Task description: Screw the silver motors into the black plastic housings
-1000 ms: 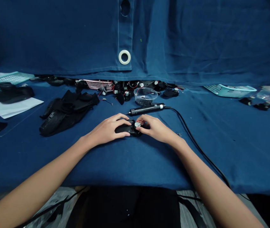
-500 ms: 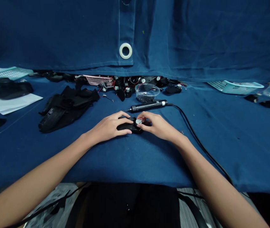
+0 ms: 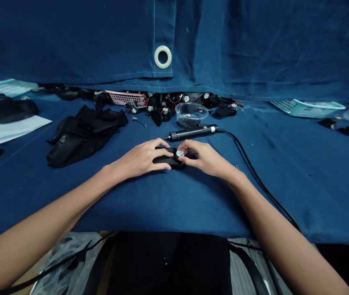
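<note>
My left hand (image 3: pixel 140 159) lies over a small black plastic casing (image 3: pixel 168 160) and holds it against the blue cloth. My right hand (image 3: pixel 204 159) comes in from the other side, its fingertips pinching a round silver disc (image 3: pixel 180 153) on top of the casing. Thin red wires show beside the disc. My fingers hide much of the casing. A black electric screwdriver (image 3: pixel 192 132) lies just beyond my hands, touching neither, with its black cable (image 3: pixel 255 176) running off to the right.
A clear plastic bowl of small black screws (image 3: pixel 189 115) stands behind the screwdriver. Black parts and wires lie along the back, with a pink basket (image 3: pixel 125 98) and a teal basket (image 3: pixel 307 108). Black fabric pieces (image 3: pixel 84 137) and white paper (image 3: pixel 11 128) lie left.
The whole scene sits higher in the view as my head tilts. My hands stay on the casing, and my right fingertips remain at the silver disc.
</note>
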The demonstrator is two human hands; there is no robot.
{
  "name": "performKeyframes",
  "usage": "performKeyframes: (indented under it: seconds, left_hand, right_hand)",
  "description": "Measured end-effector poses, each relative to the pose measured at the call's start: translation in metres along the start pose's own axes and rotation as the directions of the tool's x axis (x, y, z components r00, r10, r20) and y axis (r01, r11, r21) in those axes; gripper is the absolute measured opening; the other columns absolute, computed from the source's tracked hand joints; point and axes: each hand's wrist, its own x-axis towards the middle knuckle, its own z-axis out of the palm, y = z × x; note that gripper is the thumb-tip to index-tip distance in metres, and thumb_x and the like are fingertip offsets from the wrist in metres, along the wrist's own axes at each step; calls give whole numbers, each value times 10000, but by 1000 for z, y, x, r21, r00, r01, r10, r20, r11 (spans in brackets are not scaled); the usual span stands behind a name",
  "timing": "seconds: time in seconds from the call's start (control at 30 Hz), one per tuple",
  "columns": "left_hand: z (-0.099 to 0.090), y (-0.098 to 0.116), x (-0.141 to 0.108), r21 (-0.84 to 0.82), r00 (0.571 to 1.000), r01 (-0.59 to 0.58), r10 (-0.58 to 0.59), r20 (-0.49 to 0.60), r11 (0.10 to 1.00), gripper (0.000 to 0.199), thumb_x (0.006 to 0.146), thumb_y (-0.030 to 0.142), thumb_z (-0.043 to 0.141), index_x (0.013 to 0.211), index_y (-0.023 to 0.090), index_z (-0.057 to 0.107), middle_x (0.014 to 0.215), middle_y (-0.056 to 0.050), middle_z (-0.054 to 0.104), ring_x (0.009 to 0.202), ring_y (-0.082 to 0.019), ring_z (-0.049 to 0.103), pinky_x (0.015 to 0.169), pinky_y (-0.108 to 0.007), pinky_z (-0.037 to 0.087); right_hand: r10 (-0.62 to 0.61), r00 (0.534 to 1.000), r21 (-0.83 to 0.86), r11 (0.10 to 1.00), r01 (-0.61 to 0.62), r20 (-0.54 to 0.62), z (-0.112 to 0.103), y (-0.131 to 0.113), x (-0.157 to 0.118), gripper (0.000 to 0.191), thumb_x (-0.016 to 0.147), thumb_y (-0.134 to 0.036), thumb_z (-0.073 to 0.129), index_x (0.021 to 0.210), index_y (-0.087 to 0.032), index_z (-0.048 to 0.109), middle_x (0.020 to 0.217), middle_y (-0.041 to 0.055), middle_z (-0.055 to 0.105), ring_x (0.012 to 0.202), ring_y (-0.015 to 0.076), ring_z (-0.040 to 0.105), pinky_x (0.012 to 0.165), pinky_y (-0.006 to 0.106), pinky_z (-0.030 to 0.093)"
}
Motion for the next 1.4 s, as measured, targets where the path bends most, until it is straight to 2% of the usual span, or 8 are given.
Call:
performKeyframes:
  seconds: [0.3, 0.53, 0.73, 0.8, 0.93, 1.07, 1.23, 1.4]
  left_hand:
    - [2, 0, 1, 157, 998, -64, 66, -5, 986, 406, 900, 491, 525, 1201, 235, 612, 1244, -89, 523, 1077, -219, 576, 929, -373, 494]
    - [3, 4, 1, 207, 999, -49, 50, 0, 977, 368, 909, 471, 521, 1151, 216, 629, 1233, -94, 524, 992, -204, 607, 864, -358, 519]
    - [5, 1, -1, 236, 998, -63, 67, -9, 970, 367, 923, 466, 500, 1160, 213, 620, 1247, -93, 539, 1009, -208, 600, 876, -369, 503]
    - [6, -1, -2, 252, 995, -96, 102, -9, 963, 366, 924, 454, 505, 1174, 211, 615, 1269, -95, 549, 1036, -220, 594, 891, -390, 491]
    - [9, -7, -8, 261, 974, -209, 223, -27, 943, 400, 927, 364, 534, 1281, 177, 541, 1337, -106, 547, 1245, -258, 491, 1006, -431, 421]
    - [10, -9, -12, 213, 957, -279, 288, -12, 936, 390, 938, 138, 459, 1324, 186, 494, 1338, -69, 569, 1324, -220, 430, 1064, -427, 375]
    - [7, -7, -12, 147, 960, -275, 279, -1, 950, 444, 901, 53, 425, 1309, 209, 510, 1332, -57, 576, 1312, -205, 451, 1055, -437, 379]
    - [5, -4, -12, 132, 965, -259, 260, 2, 957, 463, 884, 53, 451, 1316, 209, 508, 1333, -60, 573, 1295, -198, 460, 1069, -426, 369]
  right_hand:
    - [-25, 1000, -13, 1000, 25, 7, 1, 4, 1, 182, 865, -291, 578, 1006, -176, 575, 955, 29, 634, 838, 133, 581, 765, 244, 431]
    - [-23, 1000, -3, 1000, 23, 2, 2, 5, 0, 179, 875, -309, 569, 1004, -184, 571, 958, 29, 614, 862, 138, 577, 788, 265, 453]
    - [18, 998, -7, 1000, -18, 63, 5, 6, -2, 615, 791, -500, 655, 1302, -203, 484, 1251, 84, 549, 1077, 206, 562, 921, 344, 466]
    - [6, 996, -65, 998, 0, 87, 6, 8, -1, 635, 789, -516, 650, 1312, -197, 482, 1252, 89, 555, 1109, 226, 549, 946, 363, 454]
    - [-38, 993, -97, 994, 49, 108, 7, 12, 3, 614, 783, -526, 650, 1266, -179, 501, 1207, 96, 566, 1098, 234, 541, 934, 366, 455]
    - [-34, 993, -82, 996, 44, 117, 8, 14, 6, 634, 745, -535, 684, 1228, -161, 517, 1157, 100, 577, 1043, 229, 556, 899, 361, 467]
    - [-1, 999, 0, 1000, 1, 49, 10, 14, 2, 663, 705, -533, 721, 1235, -182, 534, 1158, 92, 600, 1021, 224, 578, 899, 375, 471]
    - [76, 997, 272, 959, -75, 5, 10, 15, 2, 588, 723, -461, 731, 1221, -209, 546, 1194, 62, 591, 1039, 184, 581, 903, 341, 481]
